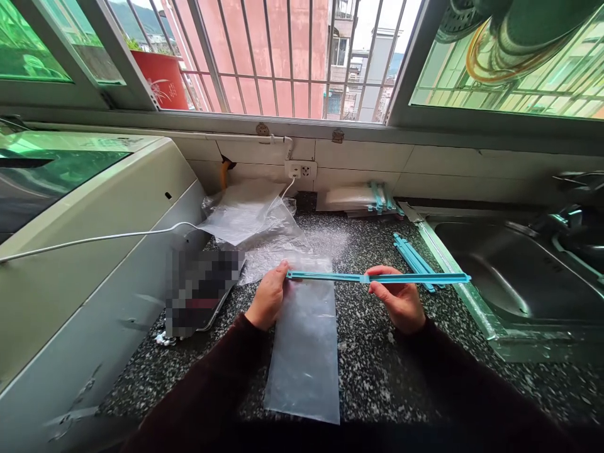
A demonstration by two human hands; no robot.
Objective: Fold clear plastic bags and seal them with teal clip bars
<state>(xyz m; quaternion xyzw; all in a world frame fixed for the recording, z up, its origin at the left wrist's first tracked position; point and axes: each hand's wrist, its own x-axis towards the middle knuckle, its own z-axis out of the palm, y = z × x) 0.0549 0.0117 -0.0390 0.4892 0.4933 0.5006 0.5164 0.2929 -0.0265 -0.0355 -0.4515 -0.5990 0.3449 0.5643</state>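
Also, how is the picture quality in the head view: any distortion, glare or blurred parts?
Head view: wide-angle bending curves the window frame; daylight from behind gives glare on the clear plastic bag; a pixelated patch hides one object; both hands, left and right, on the blue clip are sharp.

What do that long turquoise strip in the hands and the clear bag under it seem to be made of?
The long turquoise sealing strip looks like rigid moulded plastic: uniform colour, straight thin edges, a matte sheen. The clear flat bag seems thin plastic film: see-through, glossy, faintly wrinkled on the speckled stone-like countertop.
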